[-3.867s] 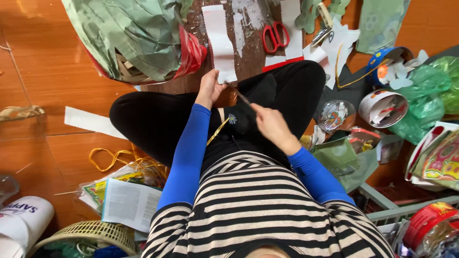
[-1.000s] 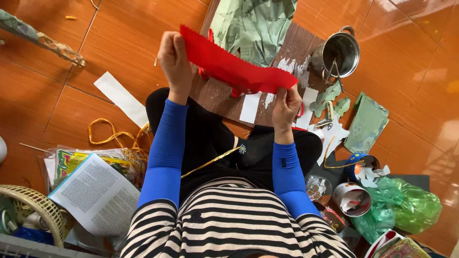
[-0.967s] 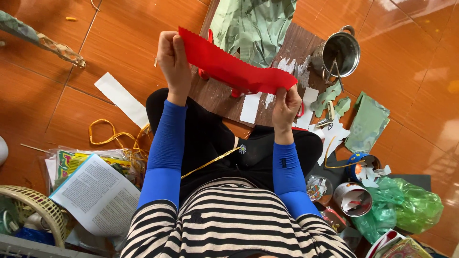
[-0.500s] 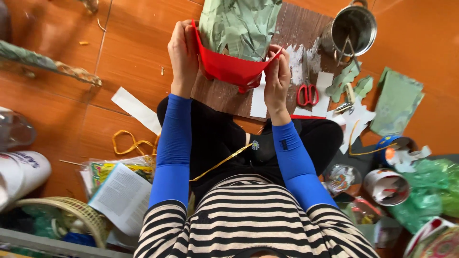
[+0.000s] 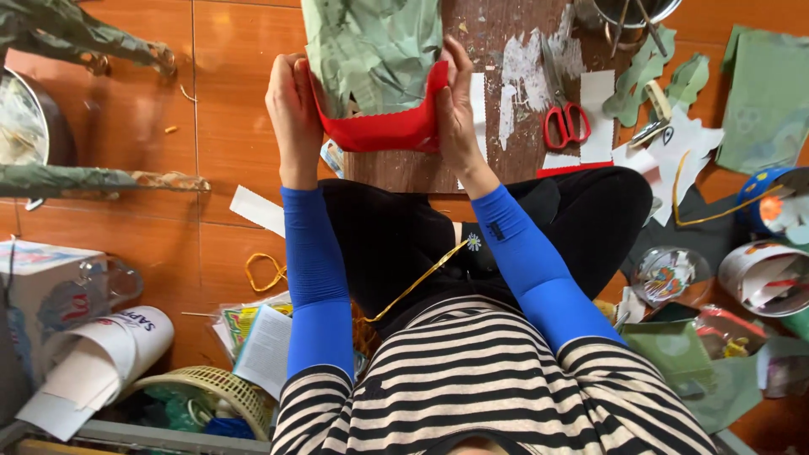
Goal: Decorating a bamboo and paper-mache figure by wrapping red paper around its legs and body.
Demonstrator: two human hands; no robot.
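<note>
Red paper strip [image 5: 383, 131] curved, held above wooden board [image 5: 506, 152].

Metal pot [image 5: 628, 10]: cut off by the top edge, at the wooden board's [image 5: 506, 152] far right corner. Green crumpled paper [image 5: 371, 46]: top cropped; lower part hidden behind the red sheet [image 5: 379, 126]. Left hand [image 5: 291, 114]: fingertips concealed behind that sheet. Woven basket [image 5: 202, 392]: contents indistinct.

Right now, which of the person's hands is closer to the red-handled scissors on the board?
The right hand. It grips the right end of the red strip, with the scissors just beyond it; the left hand holds the far end.
</note>
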